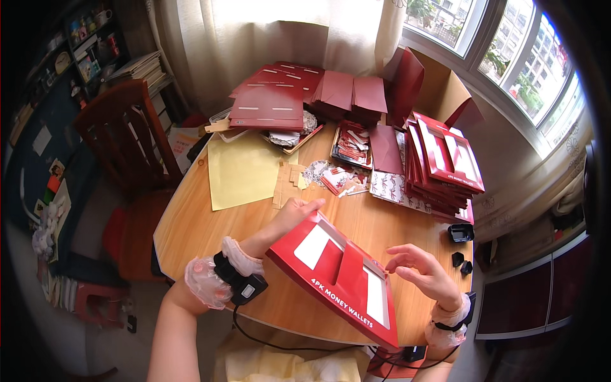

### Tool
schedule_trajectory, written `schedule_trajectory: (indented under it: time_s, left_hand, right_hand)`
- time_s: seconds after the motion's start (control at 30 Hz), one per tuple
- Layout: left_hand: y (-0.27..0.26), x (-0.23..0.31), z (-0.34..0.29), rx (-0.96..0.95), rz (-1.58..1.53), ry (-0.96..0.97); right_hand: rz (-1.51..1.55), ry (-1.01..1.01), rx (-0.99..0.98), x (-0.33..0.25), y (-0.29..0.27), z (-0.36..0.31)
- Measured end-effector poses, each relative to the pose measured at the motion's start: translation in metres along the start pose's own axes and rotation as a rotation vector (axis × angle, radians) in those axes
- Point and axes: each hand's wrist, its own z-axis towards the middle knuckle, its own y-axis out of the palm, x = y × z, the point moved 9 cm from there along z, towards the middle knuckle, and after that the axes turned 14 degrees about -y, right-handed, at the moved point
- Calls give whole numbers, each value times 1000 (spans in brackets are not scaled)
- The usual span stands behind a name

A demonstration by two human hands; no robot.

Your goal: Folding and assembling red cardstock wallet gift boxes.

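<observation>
A flat red card box (344, 261) with two cut-out windows and a central band is tilted above the near part of the table. My left hand (296, 215) grips its upper left edge, the thumb along the top and the other fingers mostly hidden behind. Just off the box's right edge is my right hand (420, 272), fingers apart and slightly bent. Its fingertips come close to that edge; whether they touch it I cannot tell. Both wrists wear frilly cuffs with black straps.
On the right stands a stack of similar red boxes (445, 159). Red card sheets (270, 102) lie at the back, beside piles of dark red envelopes (349, 95). Yellow paper (240, 175), scraps (328, 175) and a black tray (461, 233) lie on the table. A wooden chair (130, 140) is left.
</observation>
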Motion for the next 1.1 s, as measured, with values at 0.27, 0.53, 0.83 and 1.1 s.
schedule_trajectory:
  time_s: [0.27, 0.53, 0.83, 1.1]
  left_hand:
    - [4, 0, -4, -25, -48, -22]
    - [22, 19, -18, -129, 1, 95]
    - [42, 14, -24, -318, 222, 144]
    - [53, 32, -44, -363, 256, 219]
  right_hand:
    - [96, 17, 27, 16, 0, -1]
    - [37, -28, 5, 20, 7, 2]
    - [-257, -46, 117, 20, 10, 1]
    - [-636, -203, 266, -14, -12, -1]
